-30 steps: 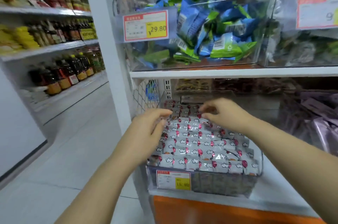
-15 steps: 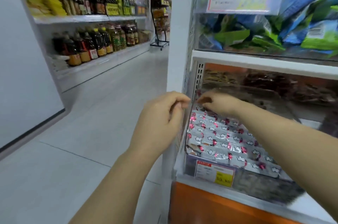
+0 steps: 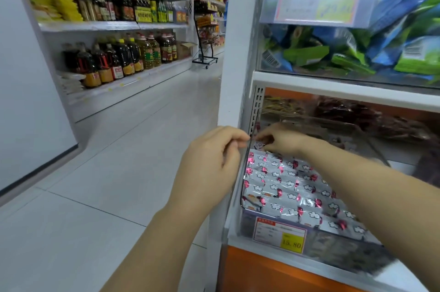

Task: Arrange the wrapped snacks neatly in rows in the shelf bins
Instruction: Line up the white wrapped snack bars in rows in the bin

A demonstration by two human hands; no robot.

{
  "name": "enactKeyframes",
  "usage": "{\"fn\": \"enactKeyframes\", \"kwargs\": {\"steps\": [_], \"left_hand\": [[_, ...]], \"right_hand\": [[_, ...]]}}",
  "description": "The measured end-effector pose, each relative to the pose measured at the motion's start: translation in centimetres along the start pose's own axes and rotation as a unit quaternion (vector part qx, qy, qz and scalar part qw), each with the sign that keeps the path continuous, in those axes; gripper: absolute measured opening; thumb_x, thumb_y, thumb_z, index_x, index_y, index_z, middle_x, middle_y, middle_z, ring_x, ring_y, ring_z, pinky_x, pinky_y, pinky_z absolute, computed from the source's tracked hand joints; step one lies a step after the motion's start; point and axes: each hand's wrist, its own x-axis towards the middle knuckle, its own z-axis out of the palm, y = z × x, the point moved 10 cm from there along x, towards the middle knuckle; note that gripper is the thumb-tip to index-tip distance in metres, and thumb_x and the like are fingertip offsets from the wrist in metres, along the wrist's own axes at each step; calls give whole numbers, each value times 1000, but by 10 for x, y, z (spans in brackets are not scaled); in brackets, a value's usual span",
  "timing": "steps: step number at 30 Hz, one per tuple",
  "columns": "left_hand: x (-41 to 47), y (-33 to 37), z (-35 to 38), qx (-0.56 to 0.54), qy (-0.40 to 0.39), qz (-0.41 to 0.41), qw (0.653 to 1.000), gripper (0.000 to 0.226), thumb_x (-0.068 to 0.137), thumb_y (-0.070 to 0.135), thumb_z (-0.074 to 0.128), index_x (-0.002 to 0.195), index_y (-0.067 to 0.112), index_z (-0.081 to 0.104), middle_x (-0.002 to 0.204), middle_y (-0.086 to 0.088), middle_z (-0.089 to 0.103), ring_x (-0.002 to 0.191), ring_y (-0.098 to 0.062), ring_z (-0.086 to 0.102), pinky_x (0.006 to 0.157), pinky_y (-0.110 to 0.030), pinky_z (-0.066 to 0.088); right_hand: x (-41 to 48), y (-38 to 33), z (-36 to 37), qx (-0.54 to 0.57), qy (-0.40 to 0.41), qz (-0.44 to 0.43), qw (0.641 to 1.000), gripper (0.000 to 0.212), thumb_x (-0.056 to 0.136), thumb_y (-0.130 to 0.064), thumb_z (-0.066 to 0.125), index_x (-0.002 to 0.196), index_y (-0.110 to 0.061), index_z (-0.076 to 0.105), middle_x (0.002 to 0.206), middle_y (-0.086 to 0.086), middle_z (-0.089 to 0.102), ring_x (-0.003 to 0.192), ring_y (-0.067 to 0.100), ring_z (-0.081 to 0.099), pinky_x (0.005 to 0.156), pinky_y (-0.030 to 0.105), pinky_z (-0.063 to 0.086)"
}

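Note:
Silver wrapped snacks (image 3: 285,186) with pink marks lie in neat rows in a clear bin (image 3: 333,241) on the lower shelf. My right hand (image 3: 283,140) reaches to the bin's back left corner, and its curled fingers pinch a wrapped snack (image 3: 260,146) there. My left hand (image 3: 214,160) is just outside the bin. Its curled fingertips meet at the top of the bin's left wall (image 3: 245,172) and seem to pinch it.
A price tag (image 3: 281,235) hangs on the bin's front. Above it, a clear bin (image 3: 309,1) holds blue and green packets (image 3: 357,53). A white upright post (image 3: 235,53) stands left of the shelf. Oil bottles (image 3: 114,60) line the shelves across the tiled aisle.
The view has swung left towards the aisle. My left hand left the snack rows and curled at the bin's left wall. My right hand stayed at the back row.

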Motion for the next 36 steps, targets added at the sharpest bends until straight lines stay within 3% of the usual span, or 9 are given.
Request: {"fn": "enactKeyframes", "kwargs": {"steps": [4, 10, 12, 16, 22, 28, 31, 34, 36], "left_hand": [[0, 0, 0, 1, 7, 11, 1000, 24, 90, 11, 48, 96, 24, 67, 88, 25, 61, 85, 4, 60, 72, -13, 47], [1, -1, 1, 6, 18, 2, 1000, 25, 87, 18, 44, 94, 24, 67, 86, 20, 62, 86, 0, 59, 72, -17, 48], [1, -2, 1, 7, 16, 0, 1000, 25, 87, 19, 44, 93, 24, 67, 86, 18, 63, 85, -1, 59, 72, -18, 49], [2, -3, 3, 8, 14, 0, 1000, 25, 87, 19, 43, 93, 25, 67, 86, 19, 62, 85, -1, 59, 73, -17, 49], [3, 1, 2, 11, 30, 13, 999, 33, 86, 30, 35, 92, 26, 67, 84, 23, 60, 84, 0, 59, 71, -14, 47], [2, -1, 3, 9, 29, 2, 1000, 29, 87, 25, 39, 92, 26, 67, 84, 22, 59, 86, 1, 59, 72, -12, 47], [2, -1, 3, 11, 29, -1, 1000, 27, 86, 18, 42, 91, 25, 67, 84, 22, 59, 86, 0, 59, 72, -13, 47], [2, 0, 3, 13, 30, 3, 999, 27, 86, 17, 42, 91, 25, 67, 84, 23, 59, 86, 0, 59, 73, -13, 47], [2, -1, 3, 14, 30, 6, 999, 27, 86, 20, 41, 91, 25, 67, 85, 23, 59, 86, 0, 59, 72, -14, 47]], "right_hand": [[-3, -2, 2, 25, -15, 3, 1000, 24, 91, -16, 60, 115, -13, 64, 97, 4, 61, 68, 7, 49, 55, 13, 35], [-1, 3, 4, 65, 18, 16, 998, 7, 92, -19, 59, 93, -12, 62, 85, 1, 60, 63, 6, 49, 51, 16, 33], [-5, 6, -3, 135, 49, 18, 989, 8, 93, -22, 57, 93, -14, 60, 81, 0, 61, 59, 8, 50, 46, 15, 35], [-17, 22, -30, 214, 114, 36, 969, 5, 94, -25, 53, 92, -21, 55, 91, -1, 60, 78, 16, 54, 62, 24, 39], [-32, 27, -58, 233, 188, 33, 954, 13, 92, -16, 51, 80, -17, 52, 72, 0, 52, 63, 13, 46, 57, 27, 34], [-48, 17, -89, 220, 284, 28, 933, 15, 88, -11, 51, 79, -2, 58, 75, 14, 61, 67, 21, 53, 66, 31, 41], [-48, 17, -88, 214, 266, 29, 939, 16, 90, -13, 52, 82, 0, 59, 82, 15, 62, 78, 26, 58, 69, 32, 45], [-44, 19, -75, 168, 215, 38, 961, 19, 93, -22, 53, 81, -7, 55, 78, 5, 57, 70, 18, 51, 63, 29, 40], [-46, 19, -75, 164, 226, 27, 960, 18, 92, -20, 55, 77, -11, 51, 72, 2, 53, 65, 15, 48, 62, 29, 39]]}}
